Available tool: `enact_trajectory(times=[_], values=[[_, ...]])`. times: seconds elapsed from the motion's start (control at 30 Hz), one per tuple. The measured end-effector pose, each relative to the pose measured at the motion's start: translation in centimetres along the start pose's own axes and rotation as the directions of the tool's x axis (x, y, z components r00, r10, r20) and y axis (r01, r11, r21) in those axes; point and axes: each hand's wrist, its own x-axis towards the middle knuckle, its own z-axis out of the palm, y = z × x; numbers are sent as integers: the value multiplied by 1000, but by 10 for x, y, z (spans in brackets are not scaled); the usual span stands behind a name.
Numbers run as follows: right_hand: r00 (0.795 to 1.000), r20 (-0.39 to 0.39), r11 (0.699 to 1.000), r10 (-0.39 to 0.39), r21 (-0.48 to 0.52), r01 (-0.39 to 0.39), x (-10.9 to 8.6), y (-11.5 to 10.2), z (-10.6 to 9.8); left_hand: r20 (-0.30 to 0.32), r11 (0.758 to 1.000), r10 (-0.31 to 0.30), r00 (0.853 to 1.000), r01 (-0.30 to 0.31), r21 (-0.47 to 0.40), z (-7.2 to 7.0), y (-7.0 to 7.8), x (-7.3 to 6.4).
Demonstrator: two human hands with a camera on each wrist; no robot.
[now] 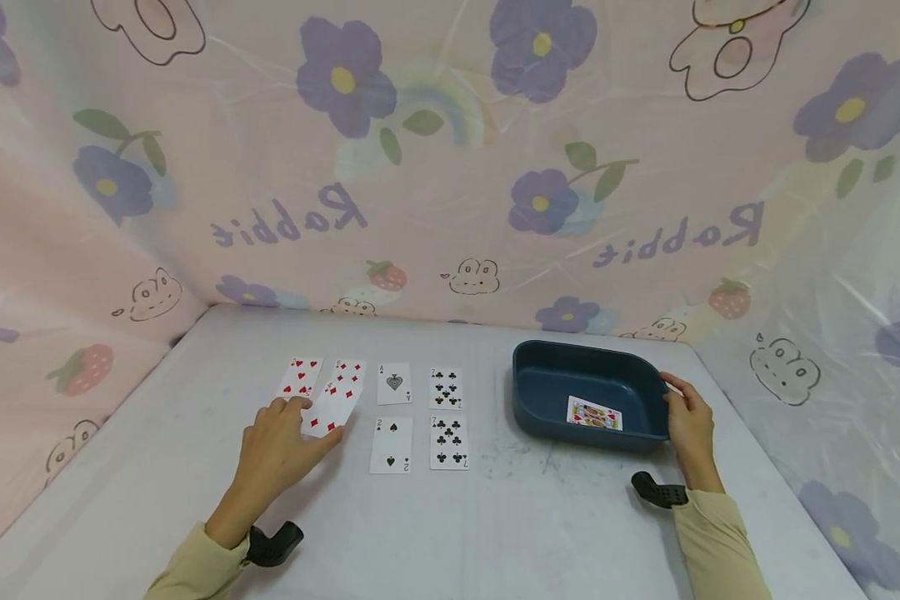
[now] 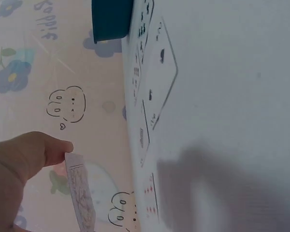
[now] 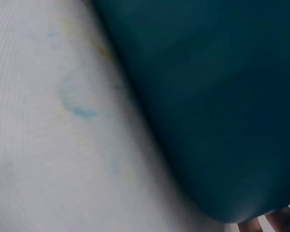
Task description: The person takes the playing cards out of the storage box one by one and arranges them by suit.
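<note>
My left hand (image 1: 281, 446) pinches a diamond playing card (image 1: 330, 414) by its edges, tilted above the table. In the left wrist view the thumb presses the edge of the card (image 2: 81, 193), whose patterned back shows. Behind the held card lies a six of diamonds (image 1: 351, 372), partly covered, with a five-pip-looking heart card (image 1: 300, 377) to its left. On the right, my right hand (image 1: 692, 421) grips the right end of a dark blue bin (image 1: 528, 421). Inside the bin is a face card (image 1: 594, 413). Only fingertips (image 3: 280, 220) show in the right wrist view.
To the right of the left hand lie an ace of spades (image 1: 394, 383), a two of spades (image 1: 391, 446) and two sevens of clubs, one nearer (image 1: 449, 442) and one farther (image 1: 446, 388). A patterned cloth wall (image 1: 435, 208) stands behind the white table (image 1: 495, 533).
</note>
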Motion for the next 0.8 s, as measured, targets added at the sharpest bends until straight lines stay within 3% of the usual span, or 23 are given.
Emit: enact_trajectory(times=[0.43, 0.67, 0.8], values=[[1000, -5, 1000, 8, 17, -8, 0, 1, 0, 58, 995, -21, 998, 15, 95, 13, -12, -8], [999, 4, 999, 38, 20, -38, 0, 1, 0, 42, 992, -12, 999, 7, 127, 21, -15, -10], [999, 7, 999, 34, 21, -34, 0, 1, 0, 70, 991, -35, 997, 26, 135, 22, -15, -9]])
